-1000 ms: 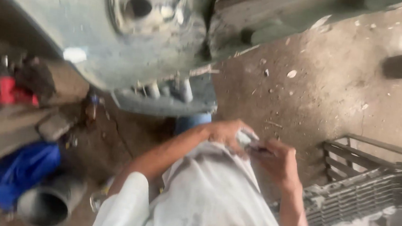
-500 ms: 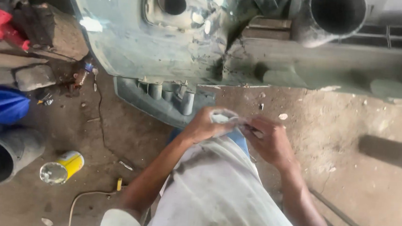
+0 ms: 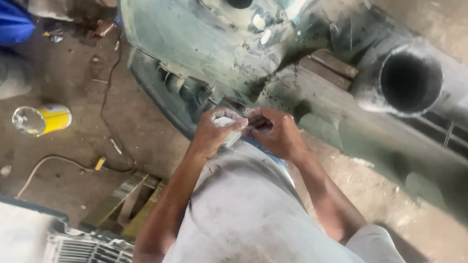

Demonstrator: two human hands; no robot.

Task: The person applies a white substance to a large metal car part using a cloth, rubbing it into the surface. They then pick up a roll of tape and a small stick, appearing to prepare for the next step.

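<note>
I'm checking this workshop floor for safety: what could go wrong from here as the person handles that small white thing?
The small white object is pinched between left hand and right hand over dusty ground; it might drop and get lost. The pale cable and yellow-and-silver can lie loose on the floor nearby, possible trip hazards.

Glossy, scuffed grey-green painted panel (image 3: 196, 41) at 12 o'clock; matt, dull metal pipe (image 3: 410, 83) at 2 o'clock; rough, dusty concrete floor (image 3: 74, 142) at 9 o'clock; smooth yellow can (image 3: 42, 119) with shiny lid; soiled white cloth garment (image 3: 249, 226) at 6 o'clock.
</note>
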